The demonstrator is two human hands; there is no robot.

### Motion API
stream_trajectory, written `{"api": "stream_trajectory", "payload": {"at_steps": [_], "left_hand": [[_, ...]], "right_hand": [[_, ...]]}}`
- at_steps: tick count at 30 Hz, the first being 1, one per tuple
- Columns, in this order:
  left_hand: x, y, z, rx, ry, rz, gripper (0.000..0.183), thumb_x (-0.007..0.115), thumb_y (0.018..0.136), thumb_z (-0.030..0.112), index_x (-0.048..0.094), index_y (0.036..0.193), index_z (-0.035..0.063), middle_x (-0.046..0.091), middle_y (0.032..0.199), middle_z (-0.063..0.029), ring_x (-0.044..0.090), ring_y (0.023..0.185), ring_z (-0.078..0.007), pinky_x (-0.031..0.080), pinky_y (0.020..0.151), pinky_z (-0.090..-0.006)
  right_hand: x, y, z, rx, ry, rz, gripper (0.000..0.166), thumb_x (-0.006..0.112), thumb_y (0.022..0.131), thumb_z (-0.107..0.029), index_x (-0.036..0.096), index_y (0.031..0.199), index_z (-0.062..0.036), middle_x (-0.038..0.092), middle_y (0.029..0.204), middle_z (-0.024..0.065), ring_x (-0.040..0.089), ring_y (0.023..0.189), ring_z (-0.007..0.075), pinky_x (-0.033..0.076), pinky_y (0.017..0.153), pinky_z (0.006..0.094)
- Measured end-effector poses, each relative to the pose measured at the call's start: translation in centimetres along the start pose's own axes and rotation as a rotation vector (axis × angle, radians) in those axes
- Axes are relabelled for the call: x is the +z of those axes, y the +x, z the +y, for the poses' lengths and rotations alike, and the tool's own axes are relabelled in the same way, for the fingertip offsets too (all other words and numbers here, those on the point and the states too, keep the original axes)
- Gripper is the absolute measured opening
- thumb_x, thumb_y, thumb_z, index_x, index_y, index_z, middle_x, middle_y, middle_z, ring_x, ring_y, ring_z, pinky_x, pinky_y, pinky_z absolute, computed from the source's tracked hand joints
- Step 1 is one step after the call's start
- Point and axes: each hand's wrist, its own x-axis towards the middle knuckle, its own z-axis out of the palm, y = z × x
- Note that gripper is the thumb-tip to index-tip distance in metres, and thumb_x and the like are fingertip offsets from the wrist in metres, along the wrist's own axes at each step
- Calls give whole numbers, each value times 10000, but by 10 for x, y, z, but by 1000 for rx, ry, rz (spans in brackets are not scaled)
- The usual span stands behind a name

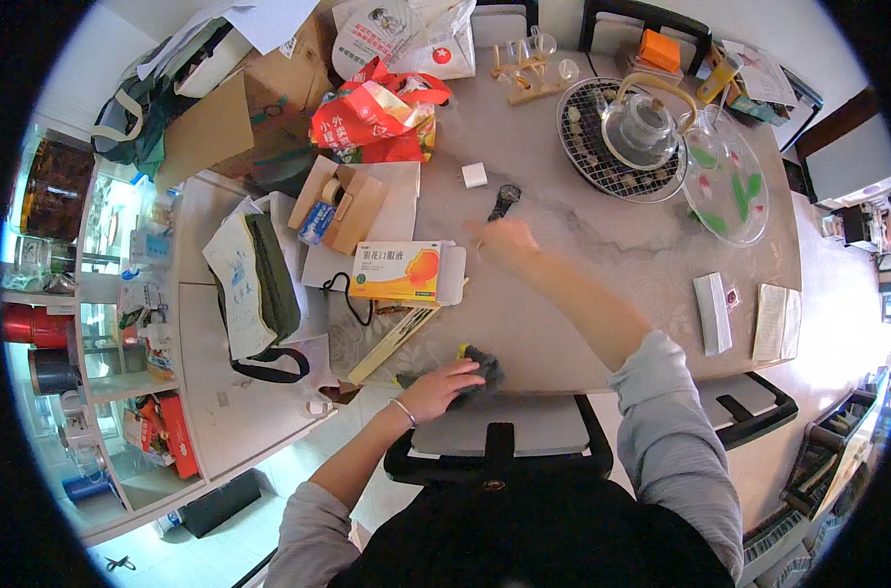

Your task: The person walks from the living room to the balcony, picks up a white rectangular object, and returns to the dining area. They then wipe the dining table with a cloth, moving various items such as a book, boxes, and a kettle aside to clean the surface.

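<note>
My left hand (439, 391), with a bangle at the wrist, lies over a bunched dark grey cloth (489, 370) with a yellow edge at the table's near edge. The fingers are spread across the cloth and the thumb is hidden. Farther in, my right hand (510, 241) is at the lower end of a black wristwatch (505, 197). Its fingertips are blurred, so a grip on the strap cannot be made out. A small white box (474, 175) sits just beyond. Left of my right hand lies a yellow and white medicine carton (397, 272), its end flap open.
A glass teapot (640, 128) stands on a round wire rack (592, 158), beside a clear flower-patterned tray (732, 184). Red plastic bags (379, 117), an open cardboard box (357, 209) and a folded fan (394, 342) lie leftward. A chair (500, 430) is tucked against the near edge.
</note>
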Motion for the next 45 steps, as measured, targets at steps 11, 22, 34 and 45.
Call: {"api": "stream_trajectory", "payload": {"at_steps": [11, 22, 34, 45], "left_hand": [[20, 61, -26, -154, 190, 454, 735, 709, 803, 149, 347, 1442, 121, 190, 1518, -239, 228, 1383, -445, 254, 1132, -477], [117, 204, 34, 541, 258, 27, 606, 607, 795, 40, 430, 1367, 136, 377, 1430, -204, 382, 1310, -393, 346, 1088, -456], [81, 190, 61, 10, 484, 354, 835, 781, 722, 333, 376, 1421, 123, 244, 1490, -256, 255, 1367, -452, 239, 1122, -526], [201, 327, 157, 817, 330, -160, 564, 661, 789, 243, 502, 1324, 160, 395, 1408, -222, 366, 1328, -390, 328, 1097, -475]], "right_hand": [[46, -197, 8, 425, 583, 296, 218, 630, 857, -159, 656, 1072, -130, 682, 825, 125, 651, 672, 277, 514, 618, 349], [3, -328, 39, 725, 748, 673, 150, 631, 884, -83, 657, 1032, -71, 578, 652, 69, 415, 562, 75, 378, 503, 240], [-9, -421, 45, 803, 906, 717, 189, 637, 850, -54, 647, 1038, -39, 690, 851, 117, 670, 760, 161, 510, 665, 287], [-90, -462, 55, 637, 980, 675, 196, 602, 877, -44, 630, 1072, -36, 669, 832, 134, 656, 766, 144, 518, 692, 297]]}}
